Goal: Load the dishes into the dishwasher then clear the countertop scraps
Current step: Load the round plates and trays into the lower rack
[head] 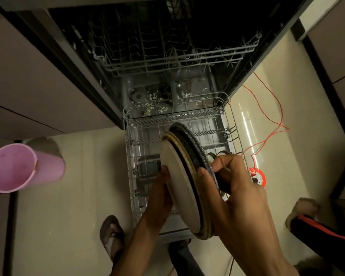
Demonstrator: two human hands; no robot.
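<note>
I hold a stack of plates on edge above the pulled-out lower rack of the open dishwasher. The stack has a cream plate facing left, a brown-rimmed plate behind it and a dark plate at the back. My left hand presses against the cream plate's face, its thumb at the rim. My right hand grips the stack's right edge, thumb over the rims, and also holds dark utensil handles. The upper rack sits partly out above. A grey cutlery basket stands in the lower rack.
A pink plastic cup juts from the counter edge at the left. A red cord and a red spool lie on the tiled floor to the right. My sandalled foot stands left of the rack; another person's foot is at the right.
</note>
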